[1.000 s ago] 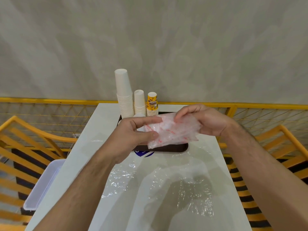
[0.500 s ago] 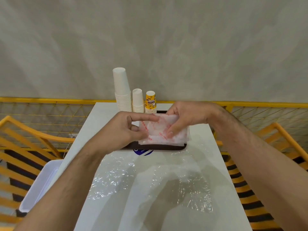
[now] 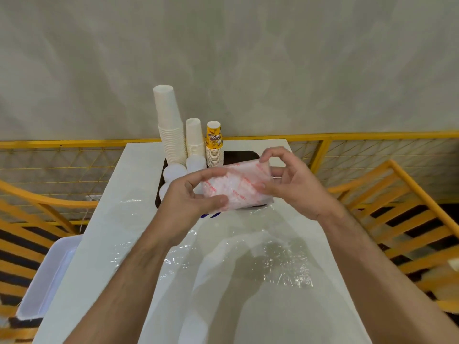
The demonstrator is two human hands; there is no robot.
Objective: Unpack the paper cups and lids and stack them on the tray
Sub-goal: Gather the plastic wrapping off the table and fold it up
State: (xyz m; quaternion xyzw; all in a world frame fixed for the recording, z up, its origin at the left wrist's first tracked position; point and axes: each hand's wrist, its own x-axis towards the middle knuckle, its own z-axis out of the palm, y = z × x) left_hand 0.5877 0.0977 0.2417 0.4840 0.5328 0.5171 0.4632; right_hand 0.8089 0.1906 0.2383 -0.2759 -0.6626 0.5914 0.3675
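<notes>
"SHOP" read upside down on yellow printed cup stack (image 3: 213,142). Red print on clear plastic packet (image 3: 237,186) illegible. Packet held above dark tray (image 3: 242,155), pinched by left hand (image 3: 188,197) and right hand (image 3: 293,184), spare fingers loosely curled. White cup stacks (image 3: 171,130) stood on tray.

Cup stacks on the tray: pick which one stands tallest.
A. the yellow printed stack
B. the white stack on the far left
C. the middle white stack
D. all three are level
B: the left white stack rises well above the middle white stack and the yellow printed stack, all three standing at the back of the tray.
</notes>
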